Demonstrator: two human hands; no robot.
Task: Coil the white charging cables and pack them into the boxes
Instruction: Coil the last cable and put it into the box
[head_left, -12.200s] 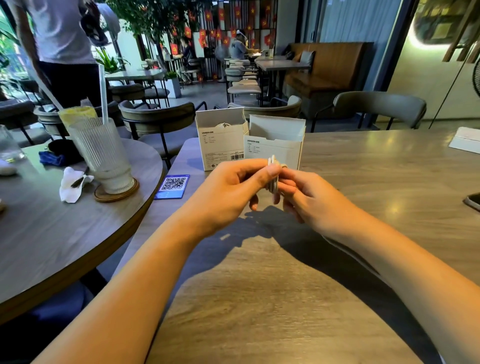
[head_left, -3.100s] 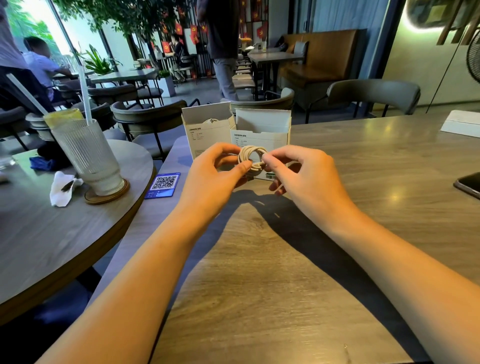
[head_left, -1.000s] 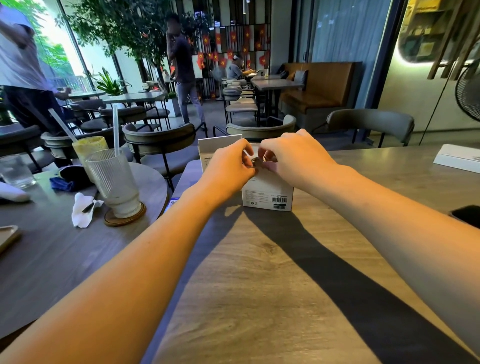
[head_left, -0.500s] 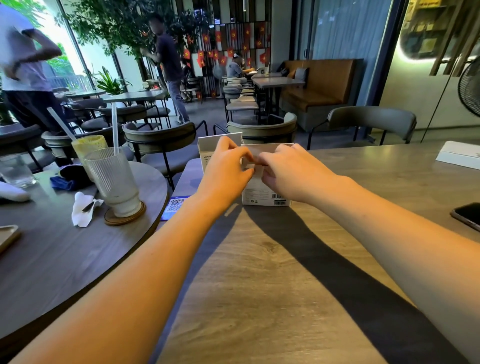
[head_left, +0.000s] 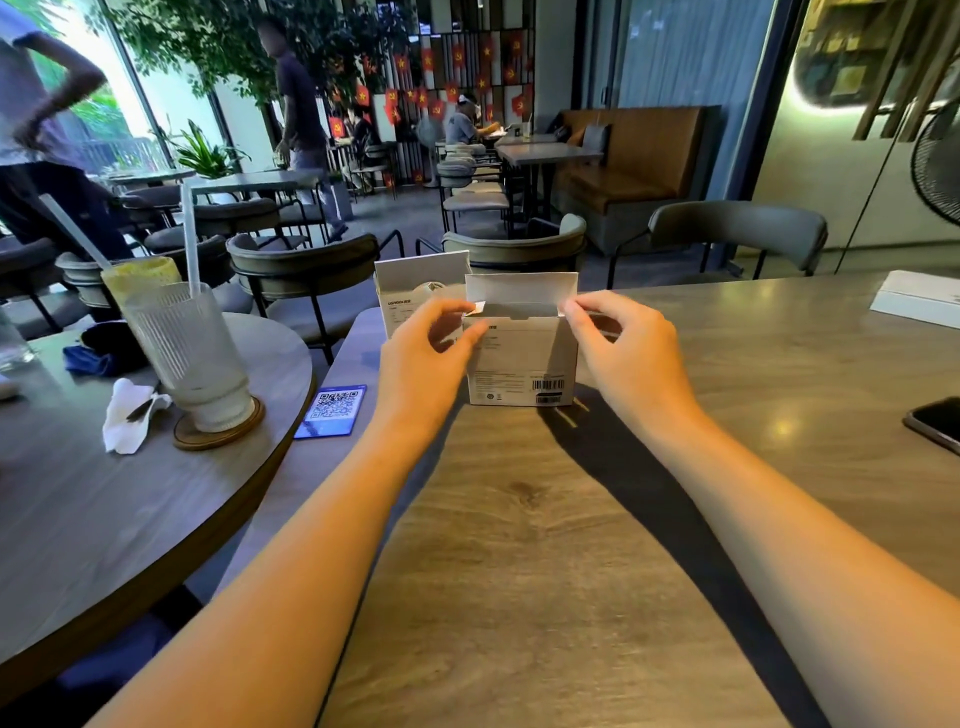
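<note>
Across the wooden table (head_left: 519, 545), straight ahead of both forearms, the near white box (head_left: 522, 358) stands upright, barcode face toward the camera, lid flap raised behind its open mouth. Long axis of the mouth runs left to right, between the two hands.

Left hand (head_left: 423, 353): fingers curled, thumb and forefinger pinching the small left side flap at the box's top corner. Right hand (head_left: 621, 343): fingers curled likewise, fingertips at the right top corner; it appears to pinch that flap, though the tab itself is hard to make out. Both hands equally near, one per end.

Judgement: side flaps go inward next, then the lid flap comes down over them.

Second box (head_left: 415, 291) stands just behind and to the left, also open, with a pale coil of cable (head_left: 430, 287) showing in its mouth. The near box's interior is hidden by its front wall, so the cable inside cannot be confirmed. Left hand covers part of the second box's front.
</note>
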